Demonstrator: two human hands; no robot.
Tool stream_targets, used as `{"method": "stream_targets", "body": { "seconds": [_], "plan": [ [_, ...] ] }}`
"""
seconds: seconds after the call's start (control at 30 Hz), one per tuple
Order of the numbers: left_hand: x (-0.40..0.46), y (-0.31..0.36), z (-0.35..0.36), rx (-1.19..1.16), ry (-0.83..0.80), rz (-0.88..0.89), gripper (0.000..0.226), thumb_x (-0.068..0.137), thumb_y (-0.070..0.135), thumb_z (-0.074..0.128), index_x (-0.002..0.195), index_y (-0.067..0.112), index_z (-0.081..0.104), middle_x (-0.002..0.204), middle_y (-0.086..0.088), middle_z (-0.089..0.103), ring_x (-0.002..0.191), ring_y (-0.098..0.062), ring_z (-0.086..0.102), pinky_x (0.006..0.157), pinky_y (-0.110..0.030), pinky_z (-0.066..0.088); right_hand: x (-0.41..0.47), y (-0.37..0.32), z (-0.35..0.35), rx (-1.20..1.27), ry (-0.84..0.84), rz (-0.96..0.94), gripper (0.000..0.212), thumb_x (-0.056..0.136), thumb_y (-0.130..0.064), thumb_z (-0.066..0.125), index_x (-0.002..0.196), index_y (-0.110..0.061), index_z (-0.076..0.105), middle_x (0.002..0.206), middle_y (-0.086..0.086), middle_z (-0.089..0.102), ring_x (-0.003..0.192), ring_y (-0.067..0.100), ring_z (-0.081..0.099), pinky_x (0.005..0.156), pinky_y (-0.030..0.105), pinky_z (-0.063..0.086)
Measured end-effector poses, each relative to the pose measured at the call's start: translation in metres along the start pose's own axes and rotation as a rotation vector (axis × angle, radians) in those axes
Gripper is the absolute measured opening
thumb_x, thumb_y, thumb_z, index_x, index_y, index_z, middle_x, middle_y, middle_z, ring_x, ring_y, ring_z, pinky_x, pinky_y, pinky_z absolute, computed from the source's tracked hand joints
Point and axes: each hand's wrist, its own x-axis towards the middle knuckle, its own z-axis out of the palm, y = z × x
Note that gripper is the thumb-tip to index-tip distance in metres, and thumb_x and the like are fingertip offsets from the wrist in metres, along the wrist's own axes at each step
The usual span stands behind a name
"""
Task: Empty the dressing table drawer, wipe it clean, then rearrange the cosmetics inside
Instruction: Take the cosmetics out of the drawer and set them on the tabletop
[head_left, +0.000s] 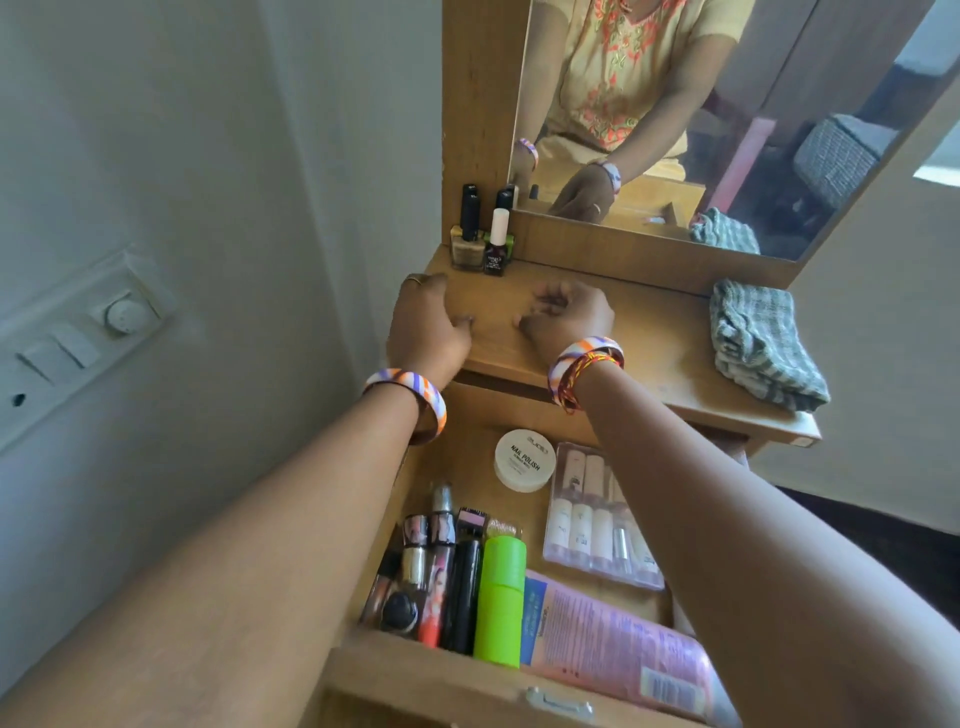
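The wooden drawer (457, 680) stands pulled out below me, full of cosmetics. Inside lie a white nail polish remover jar (524, 460), a clear box of pale tubes (597, 519), a green bottle (501, 597), a pink tube (623, 639), a black mascara (465, 592) and several lipsticks (418, 571). Both arms reach over the drawer to the table top (649, 332). My left hand (426, 322) rests near its left edge and holds nothing. My right hand (566, 312) rests beside it, fingers loosely curled and empty. Nail polish bottles (483, 239) stand upright at the back left.
A folded grey-green striped cloth (763, 343) lies on the right of the table top. The mirror (727, 104) rises behind it and reflects a person's torso and hands. A switch panel (78, 332) sits on the white wall to the left. The drawer handle (558, 704) faces me.
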Motion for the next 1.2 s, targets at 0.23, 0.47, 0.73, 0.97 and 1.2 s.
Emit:
{"method": "stream_targets", "body": {
  "seconds": [0.23, 0.47, 0.73, 0.97, 1.2],
  "plan": [
    [-0.063, -0.008, -0.017, 0.090, -0.102, 0.283, 0.033, 0.087, 0.006, 0.059, 0.120, 0.006, 0.061, 0.134, -0.010, 0.044, 0.123, -0.025, 0.046, 0.099, -0.030, 0.041, -0.055, 0.015, -0.014, -0.087, 0.021, -0.155, 0.027, 0.079, -0.006, 0.069, 0.106, -0.010, 0.069, 0.105, 0.005, 0.068, 0.089, 0.013, 0.060, 0.077, 0.017, 0.046],
    [-0.099, -0.028, -0.015, 0.412, -0.361, 0.440, 0.033, 0.082, -0.005, 0.049, 0.110, 0.008, 0.063, 0.121, -0.007, 0.054, 0.115, -0.028, 0.052, 0.083, -0.036, 0.050, -0.113, 0.049, -0.007, -0.586, -0.315, -0.365, 0.028, 0.078, -0.010, 0.057, 0.101, -0.018, 0.070, 0.098, 0.007, 0.071, 0.089, 0.025, 0.066, 0.080, 0.033, 0.056],
    [-0.110, -0.034, 0.000, 0.730, -0.760, 0.278, 0.024, 0.084, 0.006, 0.056, 0.107, 0.001, 0.060, 0.110, -0.018, 0.064, 0.100, -0.036, 0.063, 0.071, -0.032, 0.048, -0.128, 0.068, 0.016, -0.840, -0.561, -0.191, 0.040, 0.087, -0.030, 0.059, 0.119, -0.007, 0.061, 0.117, 0.016, 0.063, 0.108, 0.033, 0.059, 0.088, 0.036, 0.052],
    [-0.107, -0.035, 0.004, 0.583, -0.697, 0.193, 0.029, 0.081, 0.003, 0.060, 0.110, 0.000, 0.057, 0.114, -0.019, 0.059, 0.099, -0.035, 0.062, 0.069, -0.031, 0.045, -0.127, 0.068, 0.015, -0.785, -0.564, -0.172, 0.028, 0.088, -0.012, 0.056, 0.112, 0.001, 0.062, 0.110, 0.019, 0.066, 0.093, 0.030, 0.061, 0.079, 0.031, 0.049],
    [-0.107, -0.036, 0.000, 0.360, -0.633, 0.192, 0.034, 0.076, -0.003, 0.062, 0.108, 0.005, 0.057, 0.115, -0.014, 0.057, 0.101, -0.029, 0.058, 0.073, -0.029, 0.044, -0.126, 0.068, 0.019, -0.777, -0.569, -0.155, 0.032, 0.089, -0.016, 0.057, 0.117, 0.000, 0.058, 0.115, 0.018, 0.064, 0.107, 0.031, 0.060, 0.084, 0.032, 0.049]
  ]
}}
